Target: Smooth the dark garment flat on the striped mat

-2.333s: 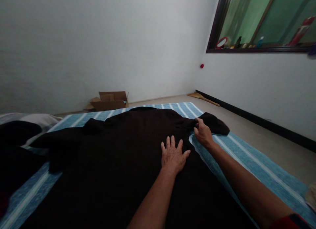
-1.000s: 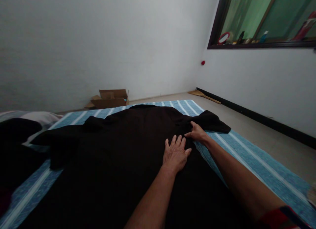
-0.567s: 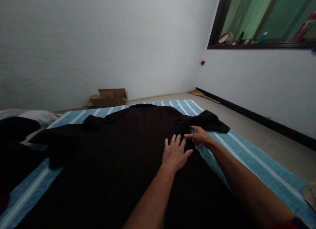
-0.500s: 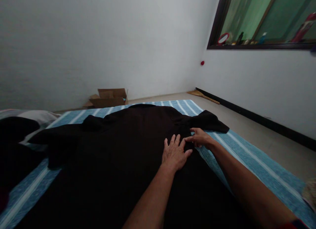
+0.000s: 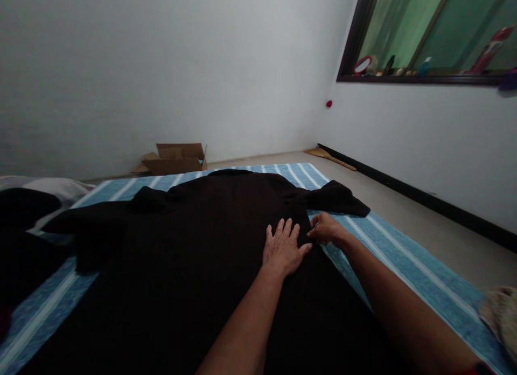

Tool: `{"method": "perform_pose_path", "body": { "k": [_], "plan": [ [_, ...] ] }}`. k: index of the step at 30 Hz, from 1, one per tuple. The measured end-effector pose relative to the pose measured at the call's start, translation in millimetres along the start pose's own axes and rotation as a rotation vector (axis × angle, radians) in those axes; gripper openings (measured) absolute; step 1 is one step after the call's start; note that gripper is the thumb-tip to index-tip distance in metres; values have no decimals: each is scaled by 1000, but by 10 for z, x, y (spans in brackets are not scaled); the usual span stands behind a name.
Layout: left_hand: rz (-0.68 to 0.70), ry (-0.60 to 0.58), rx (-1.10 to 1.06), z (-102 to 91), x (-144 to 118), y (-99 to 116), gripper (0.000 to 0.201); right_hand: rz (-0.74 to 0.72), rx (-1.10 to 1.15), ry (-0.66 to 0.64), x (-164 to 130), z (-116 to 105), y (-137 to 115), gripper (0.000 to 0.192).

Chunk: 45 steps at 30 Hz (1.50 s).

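Note:
A large black garment (image 5: 194,245) lies spread flat on a blue mat with white stripes (image 5: 404,267). My left hand (image 5: 283,248) rests palm down on the cloth near its right side, fingers spread. My right hand (image 5: 327,229) sits just beside it at the garment's right edge, fingers curled and pinching the black fabric below the right sleeve (image 5: 339,199). The left sleeve (image 5: 84,224) lies out to the left.
An open cardboard box (image 5: 177,158) stands by the far wall. A broom (image 5: 331,157) lies along the right wall's dark skirting. A window ledge (image 5: 424,73) holds small bottles and a mirror. More dark clothing (image 5: 20,229) lies at far left.
My right hand let go of the sleeve and drew back along the garment's edge toward my left hand, then pinched the fabric there. My left hand stayed flat in place.

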State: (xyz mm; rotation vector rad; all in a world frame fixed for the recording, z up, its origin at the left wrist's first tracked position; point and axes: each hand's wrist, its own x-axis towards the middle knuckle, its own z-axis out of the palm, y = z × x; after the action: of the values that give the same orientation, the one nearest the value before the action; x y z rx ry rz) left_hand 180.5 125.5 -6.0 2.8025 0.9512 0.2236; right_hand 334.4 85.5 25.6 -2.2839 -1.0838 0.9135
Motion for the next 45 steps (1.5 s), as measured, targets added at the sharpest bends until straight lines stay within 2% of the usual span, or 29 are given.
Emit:
{"method": "perform_pose_path", "body": {
  "k": [4, 8, 10, 14, 18, 22, 27, 32, 37, 40, 42, 45],
  "plan": [
    [-11, -18, -2, -12, 9, 9, 69, -40, -42, 33, -110, -22, 88, 20],
    [-13, -20, 5, -32, 13, 24, 65, -41, -48, -52, -349, -32, 188, 34],
    [-15, -23, 8, -41, 19, 30, 66, -27, -34, -68, -454, -20, 226, 31],
    [-23, -55, 16, -66, 53, 59, 68, 11, 5, -16, -566, 31, 274, 24],
    [-60, -90, 32, -79, 79, 134, 68, 31, 31, 0, -651, 41, 303, 25],
    [-78, -52, 32, -46, 44, 247, 61, 28, 46, -52, -830, -31, 364, 29],
    [-101, 7, 11, 29, -11, 400, 56, 30, 60, -122, -1095, -81, 538, 20],
    [-156, 39, 27, 68, 10, 482, 53, 23, -22, -15, -1199, -30, 672, 22],
    [-164, 27, 39, 3, -51, 522, 53, -27, -192, 220, -1387, -10, 638, 12],
    [-126, 21, 35, -59, -226, 578, 54, -139, -344, 398, -1634, 115, 578, 14],
    [-85, 9, 30, -77, -371, 611, 54, -356, -427, 472, -1786, 275, 555, 16],
    [-34, -34, 35, -46, -546, 629, 54, -657, -419, 476, -1897, 561, 608, 22]
  ]
}}
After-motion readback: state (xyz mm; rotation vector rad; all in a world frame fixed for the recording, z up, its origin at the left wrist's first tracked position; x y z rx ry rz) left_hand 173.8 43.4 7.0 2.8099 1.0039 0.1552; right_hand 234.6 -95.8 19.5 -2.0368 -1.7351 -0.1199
